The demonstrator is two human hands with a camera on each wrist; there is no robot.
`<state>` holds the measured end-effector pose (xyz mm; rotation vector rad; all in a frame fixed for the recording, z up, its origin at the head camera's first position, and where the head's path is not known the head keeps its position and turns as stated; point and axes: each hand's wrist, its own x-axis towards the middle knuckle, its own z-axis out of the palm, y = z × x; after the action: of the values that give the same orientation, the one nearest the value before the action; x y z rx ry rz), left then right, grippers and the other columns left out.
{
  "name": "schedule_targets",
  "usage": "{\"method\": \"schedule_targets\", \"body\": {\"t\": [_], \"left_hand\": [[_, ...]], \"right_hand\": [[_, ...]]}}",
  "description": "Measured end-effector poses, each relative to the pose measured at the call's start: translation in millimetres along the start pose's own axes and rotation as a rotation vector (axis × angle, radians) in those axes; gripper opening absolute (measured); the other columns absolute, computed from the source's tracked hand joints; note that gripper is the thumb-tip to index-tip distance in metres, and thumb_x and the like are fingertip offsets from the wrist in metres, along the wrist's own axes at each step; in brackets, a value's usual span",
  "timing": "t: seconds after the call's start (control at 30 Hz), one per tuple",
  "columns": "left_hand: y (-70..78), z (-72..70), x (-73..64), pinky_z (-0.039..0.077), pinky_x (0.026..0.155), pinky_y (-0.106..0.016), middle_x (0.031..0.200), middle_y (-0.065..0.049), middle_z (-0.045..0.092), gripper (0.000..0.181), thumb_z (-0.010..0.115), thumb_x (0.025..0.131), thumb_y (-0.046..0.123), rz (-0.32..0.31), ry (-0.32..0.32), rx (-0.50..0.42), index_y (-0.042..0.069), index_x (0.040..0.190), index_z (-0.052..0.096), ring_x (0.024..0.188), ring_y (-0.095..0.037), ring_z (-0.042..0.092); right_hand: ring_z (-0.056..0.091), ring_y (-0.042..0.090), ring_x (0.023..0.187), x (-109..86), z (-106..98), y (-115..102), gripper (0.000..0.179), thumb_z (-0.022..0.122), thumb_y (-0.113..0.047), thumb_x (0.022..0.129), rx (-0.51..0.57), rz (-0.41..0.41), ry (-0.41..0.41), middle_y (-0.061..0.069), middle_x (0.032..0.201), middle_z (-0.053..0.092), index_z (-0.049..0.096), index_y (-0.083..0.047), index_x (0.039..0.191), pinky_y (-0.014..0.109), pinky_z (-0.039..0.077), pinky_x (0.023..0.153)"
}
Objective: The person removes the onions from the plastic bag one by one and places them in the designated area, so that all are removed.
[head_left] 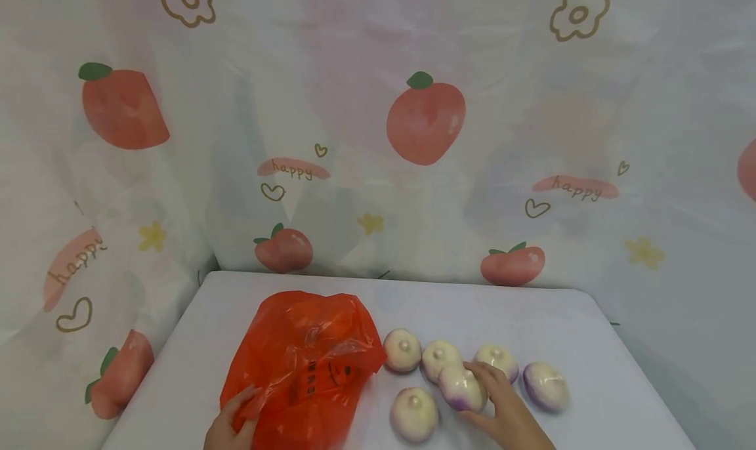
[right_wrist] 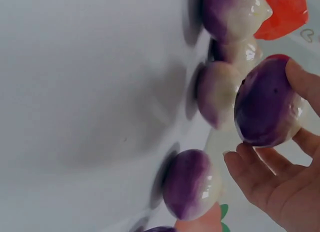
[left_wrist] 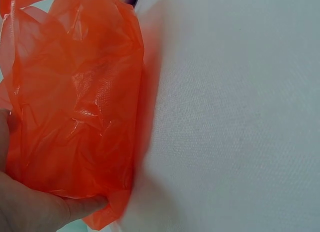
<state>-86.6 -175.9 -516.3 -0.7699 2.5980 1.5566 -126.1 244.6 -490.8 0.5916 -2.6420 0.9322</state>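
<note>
A glossy round turnip (head_left: 463, 386), cream on one side and purple on the other, is held in my right hand (head_left: 502, 407) above the table. In the right wrist view the thumb lies on one side of this turnip (right_wrist: 265, 102) and the fingertips on the other. My left hand (head_left: 233, 424) grips the near left edge of a red plastic bag (head_left: 307, 371). The left wrist view shows the thumb (left_wrist: 82, 207) against the bag (left_wrist: 75, 122), with another finger partly visible at its far side. What lies inside the bag is hidden.
Several similar turnips rest on the white table (head_left: 602, 384): one (head_left: 415, 414) near the front, others (head_left: 403, 349) in a row right of the bag, and one (head_left: 546, 386) farthest right. A fruit-print curtain (head_left: 354, 109) hangs behind the table and along its left side.
</note>
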Motion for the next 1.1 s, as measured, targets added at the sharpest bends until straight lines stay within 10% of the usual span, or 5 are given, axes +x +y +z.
{"method": "schedule_targets", "body": {"t": [0.17, 0.47, 1.1], "left_hand": [[2.7, -0.8, -2.6, 0.052, 0.081, -0.046, 0.127, -0.022, 0.052, 0.042, 0.061, 0.093, 0.021, -0.01, -0.006, -0.028, 0.003, 0.13, 0.052, 0.091, -0.031, 0.055], [3.9, -2.5, -5.2, 0.052, 0.081, -0.048, 0.127, -0.024, 0.052, 0.042, 0.06, 0.092, 0.021, 0.024, -0.002, -0.022, 0.001, 0.129, 0.052, 0.092, -0.033, 0.056], [-1.3, -2.3, -2.7, 0.05, 0.083, -0.05, 0.127, -0.023, 0.052, 0.04, 0.061, 0.092, 0.02, 0.038, 0.005, -0.02, 0.002, 0.127, 0.054, 0.094, -0.034, 0.057]], "right_hand": [[0.057, 0.023, 0.1, -5.8, -0.8, 6.3, 0.069, 0.083, -0.031, 0.069, 0.008, 0.005, -0.08, 0.003, 0.118, 0.055, 0.054, -0.006, 0.127, 0.036, 0.053, 0.071], [0.046, 0.053, 0.107, -14.0, 3.4, 16.0, 0.07, 0.079, -0.026, 0.074, 0.104, 0.098, -0.316, 0.025, 0.122, 0.047, 0.045, 0.001, 0.128, 0.067, 0.042, 0.079], [0.047, 0.049, 0.094, -19.5, 18.4, 29.0, 0.076, 0.083, -0.018, 0.066, 0.078, 0.092, -0.364, 0.028, 0.109, 0.04, 0.041, 0.008, 0.124, 0.068, 0.044, 0.07]]}}
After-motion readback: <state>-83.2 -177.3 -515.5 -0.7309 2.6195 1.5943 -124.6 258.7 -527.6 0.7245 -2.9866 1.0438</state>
